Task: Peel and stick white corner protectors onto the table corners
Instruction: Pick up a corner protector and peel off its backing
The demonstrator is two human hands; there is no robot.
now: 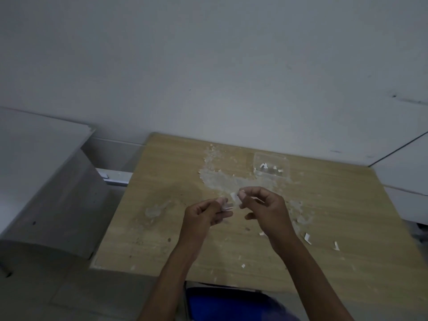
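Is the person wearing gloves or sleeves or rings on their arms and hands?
No gloves. The left hand and the right hand are both bare, and both forearms are bare all the way down to the bottom edge of the picture, so no sleeves show. No watch, bracelet or ring is visible on either wrist or on the fingers, though the picture is dim and a bit blurry.

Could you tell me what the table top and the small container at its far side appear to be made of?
The table top looks like light wood-grain laminate or veneer with a matte finish: pale streaked grain, a thin edge. The container seems clear thin plastic: the table shows through its walls, and white pieces are visible inside.
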